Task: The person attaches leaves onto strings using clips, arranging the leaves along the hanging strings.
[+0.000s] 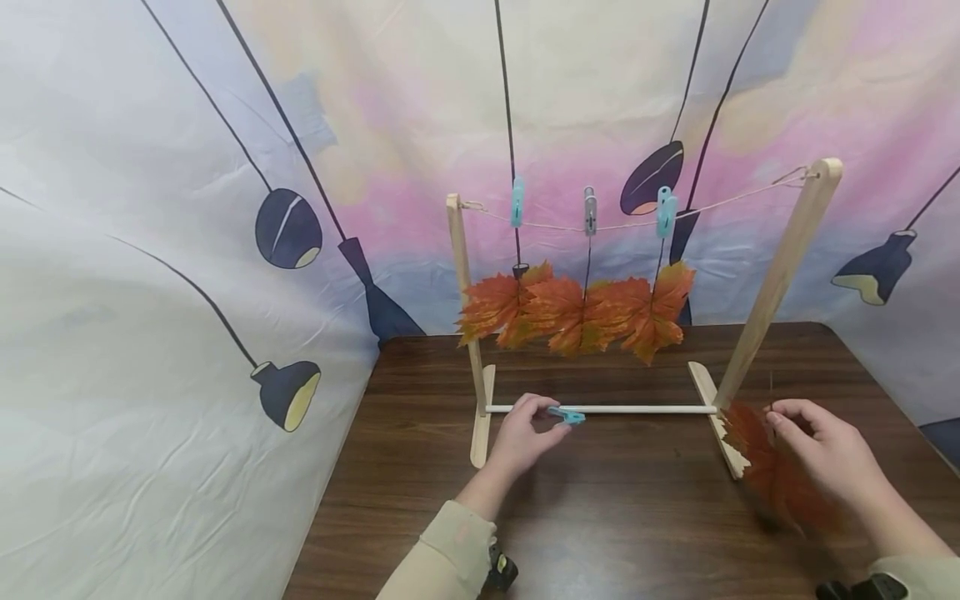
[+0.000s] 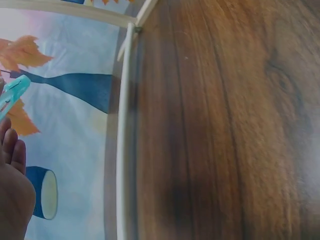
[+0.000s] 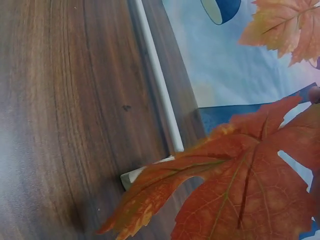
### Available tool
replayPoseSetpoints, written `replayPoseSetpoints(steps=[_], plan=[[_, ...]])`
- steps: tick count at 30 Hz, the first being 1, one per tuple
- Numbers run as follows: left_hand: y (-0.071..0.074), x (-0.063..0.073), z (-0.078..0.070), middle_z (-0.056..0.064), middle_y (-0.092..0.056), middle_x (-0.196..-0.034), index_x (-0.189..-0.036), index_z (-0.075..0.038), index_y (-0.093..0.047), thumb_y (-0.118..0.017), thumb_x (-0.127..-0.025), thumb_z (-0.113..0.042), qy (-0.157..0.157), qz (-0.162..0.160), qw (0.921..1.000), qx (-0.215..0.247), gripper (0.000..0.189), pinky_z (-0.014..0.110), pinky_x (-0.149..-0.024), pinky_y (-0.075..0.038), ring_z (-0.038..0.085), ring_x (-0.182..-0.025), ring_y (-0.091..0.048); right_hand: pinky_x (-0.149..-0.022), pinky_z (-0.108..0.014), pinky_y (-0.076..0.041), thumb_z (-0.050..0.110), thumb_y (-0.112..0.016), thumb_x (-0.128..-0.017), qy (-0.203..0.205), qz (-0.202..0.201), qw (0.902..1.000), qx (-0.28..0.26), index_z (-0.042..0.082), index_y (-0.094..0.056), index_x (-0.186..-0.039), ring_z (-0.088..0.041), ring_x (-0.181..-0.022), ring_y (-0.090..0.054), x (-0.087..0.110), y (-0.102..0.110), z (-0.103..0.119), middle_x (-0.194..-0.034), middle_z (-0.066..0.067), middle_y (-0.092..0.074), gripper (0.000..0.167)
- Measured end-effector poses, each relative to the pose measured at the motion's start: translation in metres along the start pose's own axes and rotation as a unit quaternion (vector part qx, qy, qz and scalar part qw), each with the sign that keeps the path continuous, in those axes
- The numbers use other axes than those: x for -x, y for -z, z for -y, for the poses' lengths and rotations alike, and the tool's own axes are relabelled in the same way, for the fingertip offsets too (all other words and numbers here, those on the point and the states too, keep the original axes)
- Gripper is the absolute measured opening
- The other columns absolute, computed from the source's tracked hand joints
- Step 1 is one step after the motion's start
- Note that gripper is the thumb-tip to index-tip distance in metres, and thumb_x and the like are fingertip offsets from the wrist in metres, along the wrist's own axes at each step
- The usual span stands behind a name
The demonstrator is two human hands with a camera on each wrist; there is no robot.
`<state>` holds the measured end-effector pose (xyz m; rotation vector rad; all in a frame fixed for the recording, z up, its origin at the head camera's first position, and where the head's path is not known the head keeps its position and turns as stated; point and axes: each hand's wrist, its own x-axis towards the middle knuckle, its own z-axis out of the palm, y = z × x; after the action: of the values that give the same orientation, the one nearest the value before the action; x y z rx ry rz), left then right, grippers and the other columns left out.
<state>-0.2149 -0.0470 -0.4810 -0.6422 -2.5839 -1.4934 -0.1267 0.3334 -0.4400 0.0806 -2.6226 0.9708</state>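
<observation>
My left hand (image 1: 523, 433) pinches a light-blue clothespin (image 1: 572, 416) between thumb and fingers, in front of the stand's white crossbar (image 1: 637, 409). In the left wrist view the same clothespin (image 2: 15, 90) shows at the left edge. At the stand's right foot, my right hand (image 1: 828, 450) pinches the stem of a red-orange artificial maple leaf (image 1: 772, 471), whose blade hangs below the fingers. That leaf (image 3: 240, 190) fills the lower right of the right wrist view. Three similar leaves (image 1: 581, 312) hang in a row, their stems held by clothespins on a string (image 1: 727, 200).
The string runs between two wooden posts (image 1: 780, 283) of the stand, on a dark wooden table (image 1: 600, 508). Two of its clothespins are light blue, and the middle clothespin (image 1: 590, 212) is grey. Behind hangs a cloth (image 1: 150, 375) printed with lamps.
</observation>
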Motion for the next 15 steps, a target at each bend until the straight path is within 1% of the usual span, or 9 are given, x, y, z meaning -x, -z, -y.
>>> replayPoseSetpoints(steps=[2, 5, 6, 9, 11, 12, 13, 15], plan=[[0.001, -0.001, -0.005, -0.005, -0.055, -0.098, -0.104, -0.011, -0.064, -0.076, -0.079, -0.024, -0.001, -0.004, 1.0000, 0.004, 0.030, 0.031, -0.081, -0.048, 0.019, -0.093, -0.057, -0.059, -0.015, -0.037, 0.019, -0.055, -0.095, 0.002, -0.001, 1.0000, 0.000, 0.007, -0.061, -0.102, 0.019, -0.077, -0.042, -0.002, 0.002, 0.002, -0.085, 0.028, -0.055, 0.015], [0.003, -0.004, -0.012, -0.004, -0.055, -0.100, -0.105, -0.011, -0.064, -0.076, -0.079, -0.023, -0.001, -0.009, 0.9998, 0.016, 0.030, 0.029, -0.081, -0.047, 0.021, -0.094, -0.057, -0.059, -0.016, -0.037, 0.021, -0.055, -0.095, -0.003, -0.001, 1.0000, 0.002, 0.008, -0.062, -0.102, 0.019, -0.077, -0.042, -0.004, 0.004, 0.004, -0.085, 0.027, -0.056, 0.016], [0.004, -0.005, -0.014, -0.004, -0.054, -0.100, -0.105, -0.011, -0.064, -0.075, -0.079, -0.023, 0.000, -0.011, 0.9997, 0.020, 0.031, 0.031, -0.081, -0.047, 0.022, -0.095, -0.056, -0.059, -0.016, -0.037, 0.022, -0.055, -0.095, -0.005, -0.001, 1.0000, 0.003, 0.008, -0.062, -0.101, 0.019, -0.077, -0.041, -0.005, 0.004, 0.005, -0.085, 0.024, -0.058, 0.017], [0.005, -0.008, -0.021, -0.005, -0.054, -0.102, -0.107, -0.011, -0.065, -0.075, -0.079, -0.024, 0.002, -0.019, 0.9995, 0.027, 0.033, 0.038, -0.083, -0.046, 0.020, -0.097, -0.055, -0.060, -0.016, -0.037, 0.024, -0.056, -0.095, -0.003, -0.006, 1.0000, 0.005, 0.008, -0.062, -0.101, 0.020, -0.078, -0.041, -0.008, 0.005, 0.007, -0.086, 0.017, -0.062, 0.018], [0.005, -0.010, -0.026, -0.006, -0.054, -0.103, -0.108, -0.012, -0.065, -0.076, -0.079, -0.025, 0.002, -0.027, 0.9993, 0.026, 0.034, 0.040, -0.083, -0.046, 0.016, -0.096, -0.054, -0.060, -0.016, -0.037, 0.023, -0.056, -0.095, 0.003, -0.009, 0.9999, 0.006, 0.007, -0.062, -0.101, 0.021, -0.078, -0.040, -0.011, 0.006, 0.009, -0.086, 0.015, -0.063, 0.018], [0.006, -0.011, -0.029, -0.005, -0.055, -0.102, -0.108, -0.012, -0.065, -0.076, -0.078, -0.024, -0.005, -0.033, 0.9990, 0.030, 0.034, 0.039, -0.082, -0.046, 0.017, -0.096, -0.055, -0.060, -0.015, -0.037, 0.023, -0.057, -0.094, 0.006, -0.011, 0.9999, 0.007, 0.007, -0.063, -0.101, 0.021, -0.078, -0.040, -0.012, 0.006, 0.010, -0.086, 0.013, -0.064, 0.018], [0.006, -0.012, -0.031, -0.004, -0.055, -0.102, -0.109, -0.011, -0.065, -0.076, -0.078, -0.024, -0.011, -0.038, 0.9987, 0.034, 0.035, 0.038, -0.082, -0.047, 0.017, -0.095, -0.055, -0.060, -0.015, -0.037, 0.022, -0.057, -0.094, 0.009, -0.012, 0.9999, 0.005, 0.007, -0.063, -0.101, 0.021, -0.079, -0.040, -0.014, 0.006, 0.011, -0.086, 0.016, -0.063, 0.017], [0.007, -0.014, -0.037, -0.001, -0.056, -0.101, -0.110, -0.011, -0.064, -0.077, -0.077, -0.022, -0.021, -0.046, 0.9977, 0.046, 0.037, 0.034, -0.079, -0.048, 0.020, -0.094, -0.057, -0.060, -0.014, -0.037, 0.020, -0.058, -0.094, 0.015, -0.012, 0.9998, 0.003, 0.006, -0.063, -0.101, 0.021, -0.079, -0.040, -0.017, 0.006, 0.013, -0.087, 0.020, -0.061, 0.017]])
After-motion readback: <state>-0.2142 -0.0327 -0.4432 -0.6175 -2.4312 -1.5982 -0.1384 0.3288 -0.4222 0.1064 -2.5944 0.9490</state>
